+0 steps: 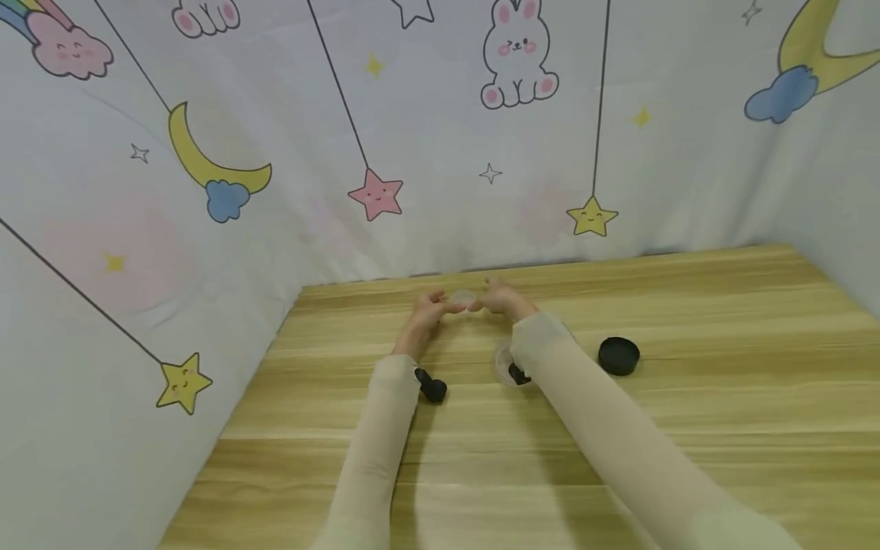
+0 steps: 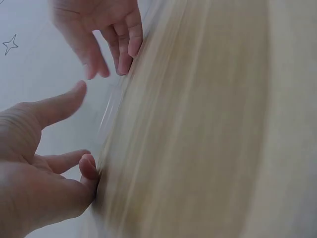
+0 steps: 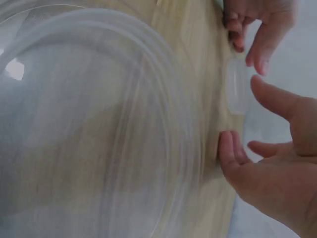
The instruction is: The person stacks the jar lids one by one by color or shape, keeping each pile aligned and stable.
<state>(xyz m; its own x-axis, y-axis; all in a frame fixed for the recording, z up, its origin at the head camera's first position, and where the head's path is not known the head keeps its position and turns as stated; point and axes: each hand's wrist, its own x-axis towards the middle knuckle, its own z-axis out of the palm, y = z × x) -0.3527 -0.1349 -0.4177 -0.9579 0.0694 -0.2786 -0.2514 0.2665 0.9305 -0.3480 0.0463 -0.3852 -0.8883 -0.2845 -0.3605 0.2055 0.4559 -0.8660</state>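
Observation:
Toward the back of the table, my left hand (image 1: pixel 422 319) and right hand (image 1: pixel 505 299) reach in from either side of a small, low transparent piece (image 1: pixel 463 298). It looks like a shallow round lid or dish, standing on the wood. In the right wrist view this piece (image 3: pixel 237 87) lies in the space between the right hand (image 3: pixel 277 158) and the left hand (image 3: pixel 265 25). Both hands have loosely bent, spread fingers, and the thumbs point toward each other. The left wrist view shows a gap between the two thumbs, with some lower fingertips down at the table surface.
A larger round transparent container (image 3: pixel 168 64) stands under the right forearm, partly hidden by the sleeve in the head view. Right of that forearm sits a short black cylinder (image 1: pixel 619 356). A white patterned curtain (image 1: pixel 440 137) hangs behind the wooden table (image 1: pixel 722 382).

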